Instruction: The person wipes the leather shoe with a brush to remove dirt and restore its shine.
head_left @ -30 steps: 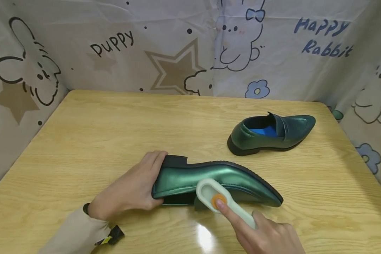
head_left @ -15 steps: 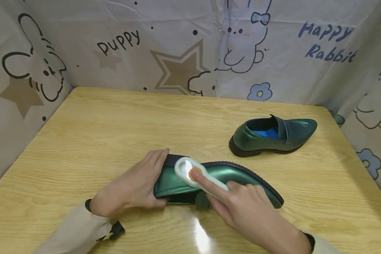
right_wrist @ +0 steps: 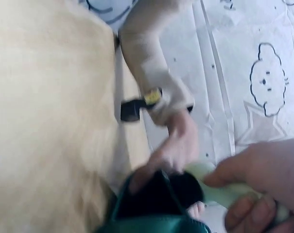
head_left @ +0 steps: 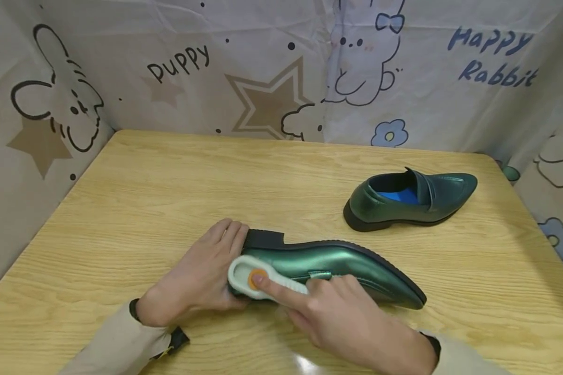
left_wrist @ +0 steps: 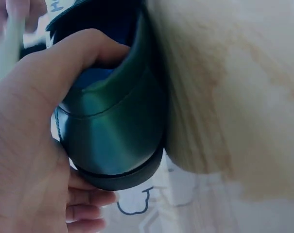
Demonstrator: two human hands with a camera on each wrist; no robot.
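A shiny green loafer (head_left: 340, 260) with a black sole lies on its side, toe to the right. Its heel end is gripped by my left hand (head_left: 197, 273). In the left wrist view, the thumb hooks into the shoe's opening over the back rim (left_wrist: 108, 87), and the other fingers reach behind the black heel (left_wrist: 122, 180). My right hand (head_left: 352, 320) holds a pale green brush (head_left: 241, 273) by its handle, index fingertip on the orange button (head_left: 258, 279). The brush head covers the rear side of the loafer, close to my left hand; its bristles are hidden.
A second green loafer (head_left: 370, 205) with a blue insole stands upright at the back right of the wooden table (head_left: 206, 177). Printed cloth (head_left: 178, 99) hangs around the back and sides. A black strap end (head_left: 177, 341) dangles from the left cuff.
The brush has gone from the loafer's middle up the side toward the sole, then down and left to the heel end. My left hand keeps its grip, and the shoe has barely moved.
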